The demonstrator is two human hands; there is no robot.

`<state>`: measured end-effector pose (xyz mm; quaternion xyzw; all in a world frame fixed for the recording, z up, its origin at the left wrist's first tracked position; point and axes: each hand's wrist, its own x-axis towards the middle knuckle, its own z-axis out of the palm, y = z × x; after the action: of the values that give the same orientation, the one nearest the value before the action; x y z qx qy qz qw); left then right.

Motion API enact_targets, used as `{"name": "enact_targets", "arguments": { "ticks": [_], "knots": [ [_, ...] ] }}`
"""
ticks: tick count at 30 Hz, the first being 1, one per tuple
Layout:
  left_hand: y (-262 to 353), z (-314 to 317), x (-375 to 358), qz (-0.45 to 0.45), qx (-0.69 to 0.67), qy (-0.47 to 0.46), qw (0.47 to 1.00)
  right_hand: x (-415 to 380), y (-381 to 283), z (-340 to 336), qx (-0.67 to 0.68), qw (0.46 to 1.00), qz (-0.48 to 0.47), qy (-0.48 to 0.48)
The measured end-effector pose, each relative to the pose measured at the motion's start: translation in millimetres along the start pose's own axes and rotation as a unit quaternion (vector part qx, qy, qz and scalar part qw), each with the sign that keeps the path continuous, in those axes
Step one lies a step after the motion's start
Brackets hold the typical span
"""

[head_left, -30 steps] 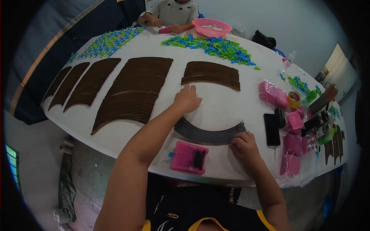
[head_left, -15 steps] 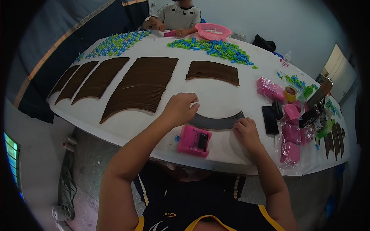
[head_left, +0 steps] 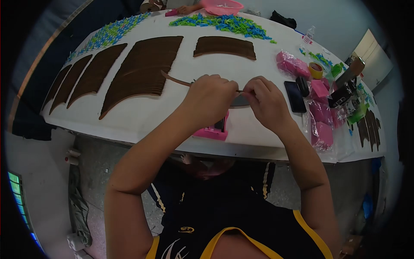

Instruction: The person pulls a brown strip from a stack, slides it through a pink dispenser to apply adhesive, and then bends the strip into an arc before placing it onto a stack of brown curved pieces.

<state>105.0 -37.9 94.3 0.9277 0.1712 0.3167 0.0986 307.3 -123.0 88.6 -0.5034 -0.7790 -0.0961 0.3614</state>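
Observation:
A thin brown curved strip (head_left: 176, 80) runs out to the left from under my left hand (head_left: 210, 98), which is closed on it. My right hand (head_left: 266, 102) pinches the strip's other end just to the right, and the fingertips of both hands nearly meet. Beneath the hands a grey curved piece (head_left: 240, 102) lies on the table, partly hidden. Nearer the table's edge sits a pink device (head_left: 212, 133) with a black part, mostly covered by my left hand and forearm.
Rows of brown curved strips (head_left: 144, 64) lie left, another stack (head_left: 224, 46) beyond my hands. Blue and green clips (head_left: 228, 25) and a pink basket (head_left: 222, 7) are at the back, near a person's hand. A phone (head_left: 295, 96) and wrapped pink blocks (head_left: 321, 113) stand right.
Both hands have come together and now hold a brown strip between them. The view has tilted down, so the table appears higher in the frame.

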Motion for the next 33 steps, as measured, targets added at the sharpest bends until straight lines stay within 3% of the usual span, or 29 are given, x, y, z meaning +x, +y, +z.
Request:
{"name": "enact_targets", "arguments": {
  "ticks": [2, 4, 13, 16, 33],
  "knots": [
    [0.3, -9.0, -1.6, 0.002, 0.072, -0.026, 0.997, -6.6, -1.5, -0.1, 0.039, 0.999, 0.015, 0.015],
    [-7.7, -18.5, -5.6, 0.018, 0.101, -0.035, 0.994, -13.8, 1.9, 2.0, 0.139, 0.985, 0.1, -0.005],
    [-19.1, -39.3, -12.2, 0.096, 0.166, -0.119, 0.974, -23.4, 2.0, 32.5, 0.207, 0.962, 0.117, -0.137],
    [-16.7, -45.6, -9.5, 0.116, 0.186, -0.148, 0.964, -22.2, 0.9, 45.3, 0.247, 0.953, 0.107, -0.136],
    [-3.6, -45.1, -1.4, 0.156, 0.284, -0.186, 0.928, -22.8, -1.9, 68.3, 0.217, 0.958, 0.117, -0.148]
  ]
}}
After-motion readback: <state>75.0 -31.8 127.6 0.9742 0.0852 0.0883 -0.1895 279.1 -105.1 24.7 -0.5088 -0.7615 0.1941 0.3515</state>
